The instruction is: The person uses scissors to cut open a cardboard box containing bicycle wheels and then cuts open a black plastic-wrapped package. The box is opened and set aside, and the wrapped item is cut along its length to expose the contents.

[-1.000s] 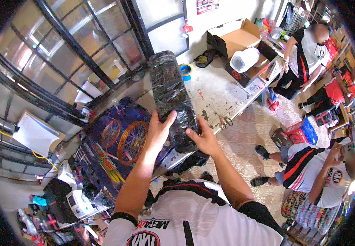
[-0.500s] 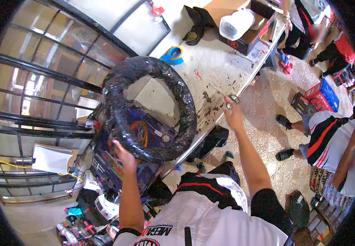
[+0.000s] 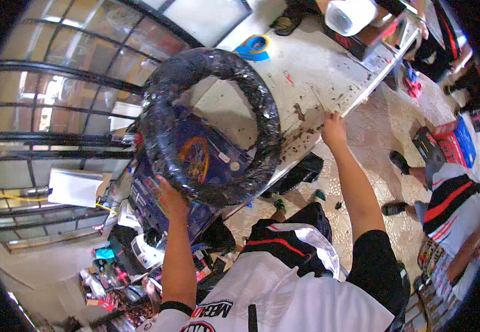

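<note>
A large tyre point(image 3: 267, 122), wrapped in shiny black plastic, stands tilted over the left part of the worktable point(image 3: 290, 55). My left hand point(image 3: 172, 200) grips its lower left edge, fingers partly hidden against the wrap. Under the tyre and through its hole shows a dark blue box point(image 3: 218, 157) with a picture of an orange wheel. Near the table's right edge my right hand point(image 3: 334, 131) is closed on a pair of scissors point(image 3: 317, 98). Only thin blades show past the fingers; the handles are covered by the hand.
A blue and yellow tape roll point(image 3: 255, 47) lies beyond the tyre. Dark scraps point(image 3: 300, 113) litter the table. A clear plastic-wrapped roll point(image 3: 351, 16) sits in a box at the far end. A window grille point(image 3: 57, 144) runs along the left. Another person point(image 3: 453, 193) is at the right.
My right hand has turned and closed over the scissors' handles, low at the table's edge. The left hand stays on the tyre, which stands a little more upright. The whole view has shifted.
</note>
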The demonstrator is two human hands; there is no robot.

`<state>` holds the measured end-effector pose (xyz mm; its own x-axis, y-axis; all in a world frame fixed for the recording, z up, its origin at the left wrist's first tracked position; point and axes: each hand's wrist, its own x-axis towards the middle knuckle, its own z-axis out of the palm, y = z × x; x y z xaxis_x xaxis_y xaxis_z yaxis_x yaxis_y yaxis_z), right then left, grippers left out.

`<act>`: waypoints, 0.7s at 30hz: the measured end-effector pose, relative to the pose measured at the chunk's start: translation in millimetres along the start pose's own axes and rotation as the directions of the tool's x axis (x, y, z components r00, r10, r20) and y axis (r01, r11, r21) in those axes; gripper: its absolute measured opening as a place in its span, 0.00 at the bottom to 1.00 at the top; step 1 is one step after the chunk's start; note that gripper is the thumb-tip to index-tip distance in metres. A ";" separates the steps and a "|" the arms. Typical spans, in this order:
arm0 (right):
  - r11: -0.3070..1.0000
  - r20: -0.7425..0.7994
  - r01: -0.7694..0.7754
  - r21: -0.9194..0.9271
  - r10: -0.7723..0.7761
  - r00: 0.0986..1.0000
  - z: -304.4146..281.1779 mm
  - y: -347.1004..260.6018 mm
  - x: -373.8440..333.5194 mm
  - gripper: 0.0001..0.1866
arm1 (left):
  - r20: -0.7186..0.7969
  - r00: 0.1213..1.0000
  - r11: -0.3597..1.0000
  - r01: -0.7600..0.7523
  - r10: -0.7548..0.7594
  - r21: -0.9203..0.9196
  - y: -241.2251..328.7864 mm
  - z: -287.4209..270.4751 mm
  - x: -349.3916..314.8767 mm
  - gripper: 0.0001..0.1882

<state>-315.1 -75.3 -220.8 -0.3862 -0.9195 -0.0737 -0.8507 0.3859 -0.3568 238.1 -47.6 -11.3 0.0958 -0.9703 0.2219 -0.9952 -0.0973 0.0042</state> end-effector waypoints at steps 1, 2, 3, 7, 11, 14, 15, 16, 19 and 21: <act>1.000 0.038 -0.018 0.025 0.017 0.999 2.7 -2.0 3.6 0.25 | 0.077 0.979 0.841 0.201 -0.188 -0.502 10.1 -2.7 -2.4 0.36; 0.998 0.040 -0.041 0.041 0.040 0.998 4.9 -3.6 6.3 0.26 | 0.133 0.938 0.606 0.312 -0.321 -0.732 25.4 -7.2 -5.4 0.34; 0.995 0.075 -0.085 0.053 0.081 0.994 6.1 -2.8 7.4 0.27 | 0.199 0.929 0.581 0.352 -0.311 -0.734 40.4 -17.7 -5.5 0.33; 0.976 -0.003 -0.123 0.178 0.125 0.992 1.0 5.1 9.4 0.30 | 0.378 0.913 0.337 0.408 -0.154 -0.849 116.0 -64.3 -8.8 0.31; 0.834 0.332 -0.271 0.482 0.112 0.936 -33.2 10.0 -5.8 0.22 | 0.292 0.951 0.501 0.303 -0.101 -0.811 174.0 -96.9 -19.5 0.29; 0.327 0.301 -0.277 0.903 -0.023 0.953 -79.4 -11.2 -48.6 0.14 | 0.265 0.949 0.200 0.229 0.173 -0.953 199.7 -103.5 -20.2 0.25; 0.186 0.259 -0.239 0.953 -0.091 0.962 -99.7 -21.9 -68.3 0.14 | 0.239 0.954 0.077 0.229 0.181 -0.970 211.0 -101.1 -19.5 0.24; 0.057 0.241 -0.235 0.970 -0.135 0.961 -122.2 -34.1 -90.6 0.15 | 0.188 0.963 0.056 0.181 0.191 -0.982 216.6 -101.4 -18.9 0.24; 0.121 0.227 -0.204 0.971 -0.231 0.946 -191.4 -72.0 -153.6 0.32 | 0.170 0.960 0.049 0.163 0.221 -0.985 232.6 -102.1 -15.1 0.25; 0.262 0.310 -0.233 0.936 -0.308 0.899 -231.8 -91.5 -197.2 0.34 | 0.161 0.961 0.169 0.124 0.226 -0.978 240.5 -104.4 -11.9 0.26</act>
<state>-243.7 88.1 42.3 0.0258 -0.9691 -0.2452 0.2011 0.2453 -0.9483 -4.3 -36.3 88.9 -0.1304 -0.9898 0.0572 -0.1739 0.0796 0.9815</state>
